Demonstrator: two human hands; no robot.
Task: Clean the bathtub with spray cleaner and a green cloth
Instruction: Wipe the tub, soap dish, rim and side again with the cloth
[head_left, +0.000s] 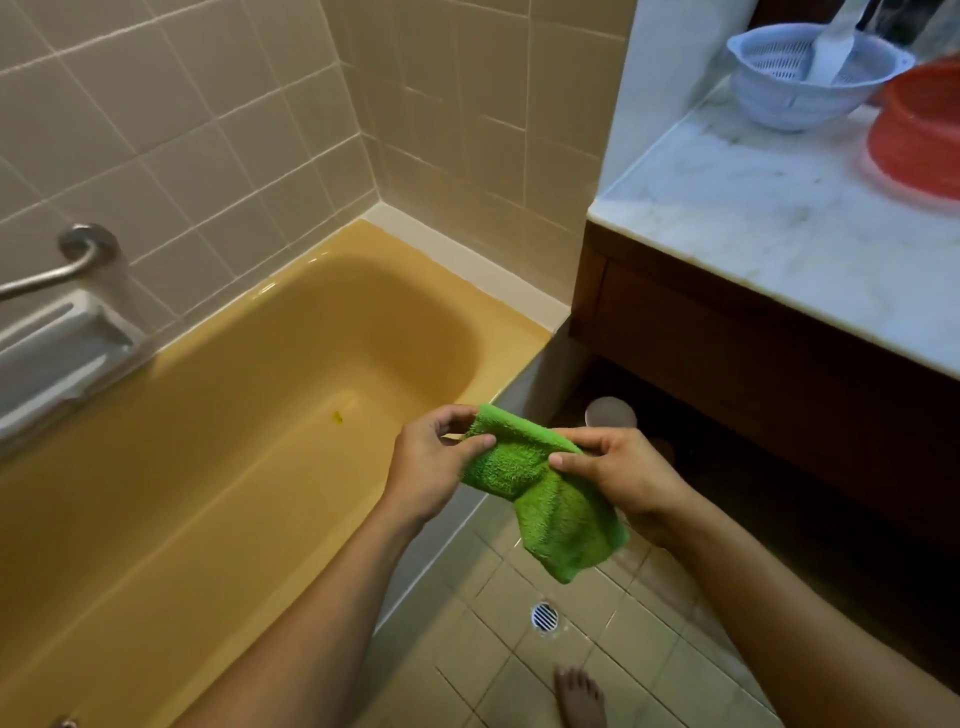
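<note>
Bathtub (218, 467): yellow, beside tiled floor. Green cloth (540, 493): pinched at its top edge by left hand (436, 462) and right hand (618, 467), both grips clamped, hanging above the tub's rim.

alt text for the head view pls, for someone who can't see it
A left hand and right hand pinch a green cloth in the air by the near rim of a yellow bathtub. At right, a marble counter bears a blue colander and a red basin; a drain sits in the tiled floor.
</note>
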